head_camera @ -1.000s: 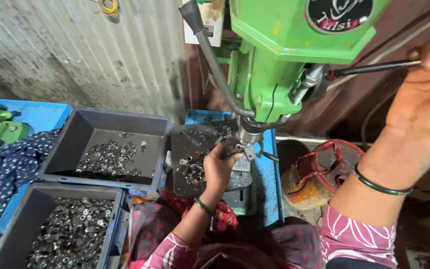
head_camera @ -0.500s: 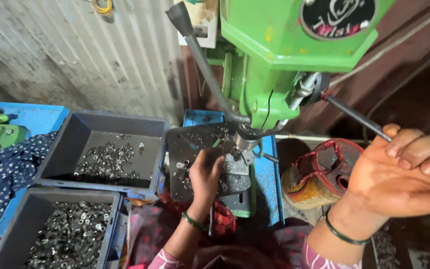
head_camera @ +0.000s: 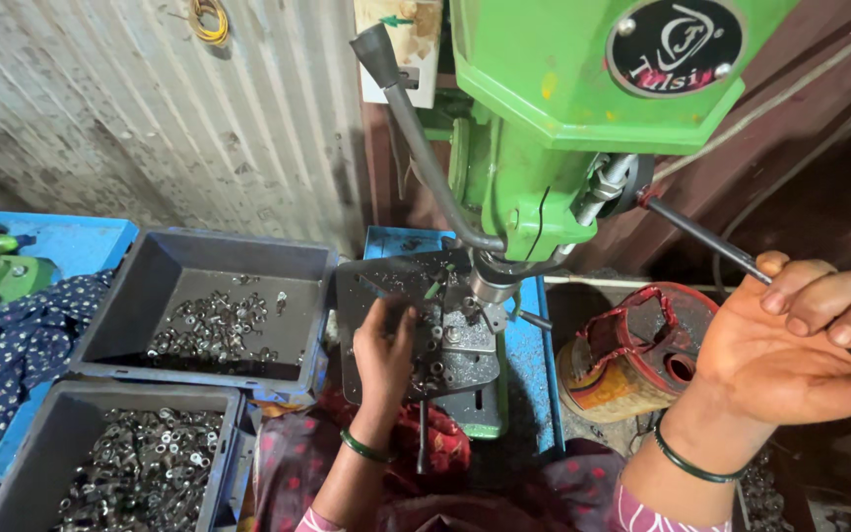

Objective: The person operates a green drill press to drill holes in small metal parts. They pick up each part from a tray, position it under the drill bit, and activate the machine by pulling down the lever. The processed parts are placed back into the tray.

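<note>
A green drill press [head_camera: 583, 108] stands over a dark metal work table [head_camera: 371, 286] strewn with small metal nuts. My left hand [head_camera: 384, 355] rests palm down on that table, fingers beside the fixture [head_camera: 465, 340] under the spindle [head_camera: 490, 286]; whether it pinches a nut is hidden. My right hand [head_camera: 800, 340] grips the feed lever [head_camera: 701, 241], a dark rod running from the press head, pulled low at the right. Both wrists wear dark green bangles.
Two grey bins of small metal nuts sit at left: one half full [head_camera: 209, 315], one fuller at the bottom [head_camera: 140, 463]. A second curved lever [head_camera: 416, 128] points up. A red motor winding [head_camera: 632, 345] lies right of the table. Corrugated wall behind.
My right hand has swung the feed lever from high at the right down to a low position. My left hand slid a little left on the work table.
</note>
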`<state>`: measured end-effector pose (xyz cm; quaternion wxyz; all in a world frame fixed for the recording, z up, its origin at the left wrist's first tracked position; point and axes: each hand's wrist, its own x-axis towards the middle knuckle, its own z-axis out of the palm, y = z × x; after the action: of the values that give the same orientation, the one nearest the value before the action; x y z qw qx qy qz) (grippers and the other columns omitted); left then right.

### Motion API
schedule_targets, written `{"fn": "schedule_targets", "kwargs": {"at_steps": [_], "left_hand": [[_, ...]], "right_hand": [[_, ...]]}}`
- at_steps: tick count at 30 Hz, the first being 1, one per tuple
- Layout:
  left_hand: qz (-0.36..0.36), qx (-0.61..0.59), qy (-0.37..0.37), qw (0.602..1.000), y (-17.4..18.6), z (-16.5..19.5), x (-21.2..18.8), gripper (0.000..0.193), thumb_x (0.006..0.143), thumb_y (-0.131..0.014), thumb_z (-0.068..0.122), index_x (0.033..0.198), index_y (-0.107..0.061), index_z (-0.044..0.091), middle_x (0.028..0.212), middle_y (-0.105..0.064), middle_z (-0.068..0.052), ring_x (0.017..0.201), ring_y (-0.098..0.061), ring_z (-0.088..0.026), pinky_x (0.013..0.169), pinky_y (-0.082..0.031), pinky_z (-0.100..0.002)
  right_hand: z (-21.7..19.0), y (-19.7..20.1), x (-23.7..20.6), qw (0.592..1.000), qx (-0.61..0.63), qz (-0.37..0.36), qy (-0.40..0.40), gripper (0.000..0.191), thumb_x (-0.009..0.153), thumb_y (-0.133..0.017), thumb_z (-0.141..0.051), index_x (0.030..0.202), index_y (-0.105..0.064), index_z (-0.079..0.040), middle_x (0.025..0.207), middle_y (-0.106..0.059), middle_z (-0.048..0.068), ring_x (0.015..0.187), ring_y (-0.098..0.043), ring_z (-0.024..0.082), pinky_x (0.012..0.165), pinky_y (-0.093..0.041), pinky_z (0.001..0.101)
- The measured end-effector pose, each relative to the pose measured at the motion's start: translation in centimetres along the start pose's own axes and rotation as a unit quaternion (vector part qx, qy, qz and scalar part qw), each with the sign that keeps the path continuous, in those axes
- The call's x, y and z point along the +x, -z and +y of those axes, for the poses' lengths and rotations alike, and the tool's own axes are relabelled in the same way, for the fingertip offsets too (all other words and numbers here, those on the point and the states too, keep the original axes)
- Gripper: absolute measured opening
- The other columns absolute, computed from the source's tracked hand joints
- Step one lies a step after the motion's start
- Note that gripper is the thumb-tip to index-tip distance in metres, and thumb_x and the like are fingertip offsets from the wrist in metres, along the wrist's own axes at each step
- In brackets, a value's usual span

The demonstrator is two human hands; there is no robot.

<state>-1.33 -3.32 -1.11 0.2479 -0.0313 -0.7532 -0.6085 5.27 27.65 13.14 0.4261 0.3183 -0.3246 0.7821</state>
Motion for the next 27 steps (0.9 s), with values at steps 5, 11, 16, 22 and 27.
{"fn": "schedule_targets", "kwargs": {"at_steps": [5,11,16,22,27], "left_hand": [[-0.114,0.094,0.061,0.987,-1.2,1.7,0.7,0.026,0.093,-0.069,0.030,0.097,-0.072,0.004,0.072,-0.069,-0.016,0.066,-0.068,-0.034,0.063,-0.052,-0.042],[-0.151,0.077,0.033,0.985,-3.1,2.1,0.6,0.028,0.092,-0.068,0.032,0.099,-0.075,0.006,0.069,-0.069,-0.016,0.067,-0.070,-0.034,0.063,-0.052,-0.042],[-0.124,0.024,0.115,0.985,-1.8,0.7,0.4,0.020,0.092,-0.073,0.021,0.096,-0.075,0.002,0.071,-0.074,-0.012,0.061,-0.070,-0.022,0.059,-0.052,-0.034],[-0.104,-0.093,0.026,0.990,-1.5,0.4,0.6,0.016,0.084,-0.076,0.005,0.101,-0.075,0.004,0.089,-0.081,-0.013,0.080,-0.075,-0.015,0.073,-0.057,-0.027],[-0.089,0.017,0.001,0.996,-2.0,1.4,0.1,0.017,0.081,-0.080,0.009,0.097,-0.077,0.006,0.090,-0.078,-0.012,0.078,-0.076,-0.023,0.072,-0.058,-0.033]], "right_hand": [[0.6,-3.5,5.8,0.980,0.149,0.079,-0.107,0.040,0.107,-0.030,-0.030,0.076,-0.025,-0.004,0.066,-0.024,0.007,0.061,-0.025,0.024,0.063,-0.027,0.0393],[2.0,-6.9,12.3,0.935,0.279,0.121,-0.184,0.040,0.107,-0.029,-0.028,0.075,-0.024,-0.004,0.066,-0.023,0.008,0.061,-0.024,0.024,0.063,-0.026,0.0395],[1.7,-7.7,11.3,0.930,0.302,0.134,-0.162,0.040,0.107,-0.029,-0.027,0.075,-0.024,-0.004,0.066,-0.022,0.008,0.061,-0.024,0.024,0.062,-0.025,0.0398],[1.8,-7.9,11.0,0.929,0.311,0.140,-0.144,0.039,0.107,-0.028,-0.026,0.075,-0.023,-0.004,0.066,-0.022,0.008,0.061,-0.023,0.024,0.062,-0.025,0.0400],[1.8,-7.7,11.3,0.930,0.310,0.142,-0.134,0.039,0.107,-0.028,-0.025,0.075,-0.023,-0.004,0.066,-0.021,0.008,0.061,-0.023,0.024,0.061,-0.024,0.0402]]}}
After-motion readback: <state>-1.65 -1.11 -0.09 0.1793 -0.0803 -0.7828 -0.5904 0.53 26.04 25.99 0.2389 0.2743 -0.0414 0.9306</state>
